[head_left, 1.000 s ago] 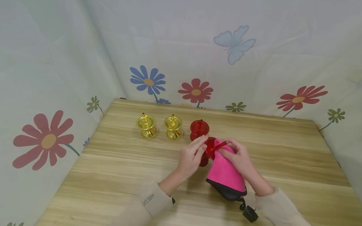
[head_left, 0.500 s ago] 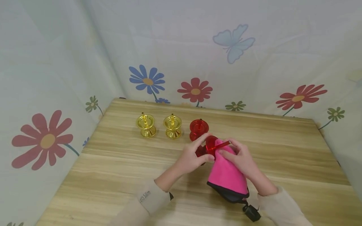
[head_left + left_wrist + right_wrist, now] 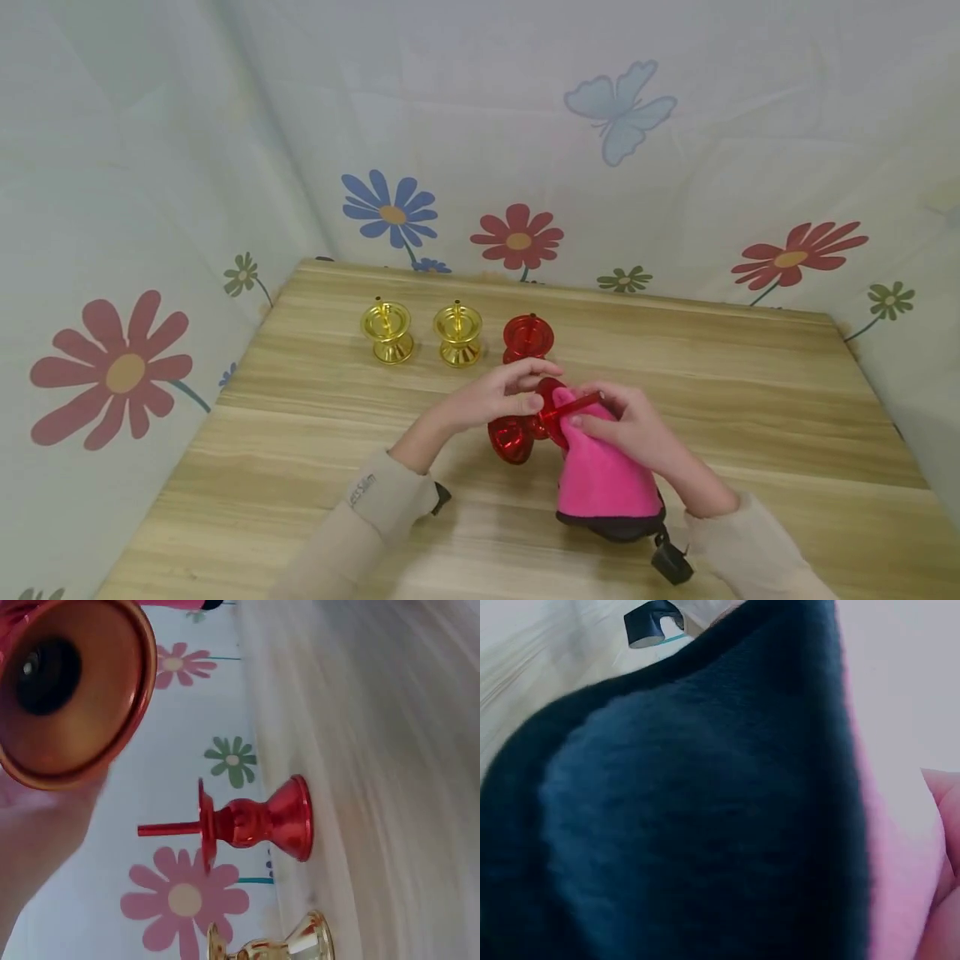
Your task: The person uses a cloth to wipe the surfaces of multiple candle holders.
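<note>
A red metal candle holder (image 3: 512, 440) lies tilted between my hands, its stem pointing right and its base to the lower left. My left hand (image 3: 480, 402) grips it with thumb and fingers near the dish. In the left wrist view the hollow underside of its base (image 3: 94, 705) faces the camera. With my right hand (image 3: 633, 429) I pinch a pink cloth with black trim (image 3: 607, 479) against the dish and stem. Dark fabric of the cloth (image 3: 690, 825) fills most of the right wrist view, hiding the work there.
Another red candle holder (image 3: 528, 335) stands upright just beyond my left hand. To its left stand two gold candle holders, the nearer one (image 3: 459, 333) and the far left one (image 3: 387, 329). The wooden table (image 3: 300, 450) meets a flower-printed curtain (image 3: 450, 125) behind.
My left hand has moved left and changed its hold on the candle holder. The holder has turned, so its base now shows below the hand. My right hand still pinches the cloth.
</note>
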`<act>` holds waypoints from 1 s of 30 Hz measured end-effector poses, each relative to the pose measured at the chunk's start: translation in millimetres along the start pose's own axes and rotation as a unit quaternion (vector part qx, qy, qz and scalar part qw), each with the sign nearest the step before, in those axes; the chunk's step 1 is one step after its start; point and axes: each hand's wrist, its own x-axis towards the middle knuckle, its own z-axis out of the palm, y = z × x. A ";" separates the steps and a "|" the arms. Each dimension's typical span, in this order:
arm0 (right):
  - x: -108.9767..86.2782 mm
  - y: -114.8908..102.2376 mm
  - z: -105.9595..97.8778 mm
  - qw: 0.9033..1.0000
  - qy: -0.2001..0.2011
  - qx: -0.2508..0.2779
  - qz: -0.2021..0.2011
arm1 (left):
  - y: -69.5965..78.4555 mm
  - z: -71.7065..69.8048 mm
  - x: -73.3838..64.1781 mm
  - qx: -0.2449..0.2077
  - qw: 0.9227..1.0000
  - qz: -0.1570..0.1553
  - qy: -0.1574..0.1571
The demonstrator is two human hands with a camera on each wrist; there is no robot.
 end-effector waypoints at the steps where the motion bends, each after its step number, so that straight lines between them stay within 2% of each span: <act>1: 0.3 1.5 0.5 1.000 0.003 0.002 0.005 | -2.0 2.1 -0.3 0.010 1.000 0.004 0.020; 3: 0.8 4.8 1.8 0.999 0.017 0.010 0.027 | -6.3 9.7 -0.9 0.053 0.995 0.026 0.084; 4: 1.3 6.5 2.6 0.999 0.025 0.017 0.039 | -8.6 14.6 -1.1 0.090 0.987 0.047 0.121; 5: 1.8 8.2 3.4 0.998 0.033 0.023 0.053 | -10.9 19.6 -1.4 0.129 0.977 0.070 0.155; 7: 2.7 10.7 5.4 0.995 0.049 0.034 0.077 | -14.9 28.7 -2.4 0.212 0.949 0.105 0.207; 9: 3.4 12.3 7.6 0.993 0.060 0.045 0.093 | -16.8 34.9 -4.3 0.269 0.930 0.123 0.219; 10: 3.5 13.0 8.5 0.992 0.063 0.049 0.095 | -17.0 36.8 -5.0 0.287 0.926 0.124 0.212; 11: 3.4 13.3 9.3 0.992 0.066 0.053 0.098 | -16.7 37.9 -5.8 0.296 0.927 0.116 0.201; 15: 3.0 13.4 11.9 0.991 0.070 0.059 0.097 | -12.6 36.5 -8.0 0.291 0.941 0.062 0.158; 18: 2.5 12.7 12.7 0.992 0.059 0.057 0.091 | -9.7 32.2 -9.6 0.265 0.953 0.021 0.144; 20: 1.9 12.2 12.7 0.994 0.049 0.048 0.085 | -8.2 28.5 -10.9 0.242 0.961 0.005 0.135; 23: 1.4 11.4 12.6 0.997 0.033 0.021 0.061 | -7.1 23.1 -13.0 0.210 0.971 0.002 0.113; 26: 1.5 10.5 12.6 0.999 0.020 -0.015 0.024 | -6.7 19.2 -14.8 0.177 0.980 0.014 0.086; 30: 1.8 9.1 13.5 0.997 0.024 -0.070 -0.018 | -9.6 16.9 -15.9 0.118 0.991 0.026 0.058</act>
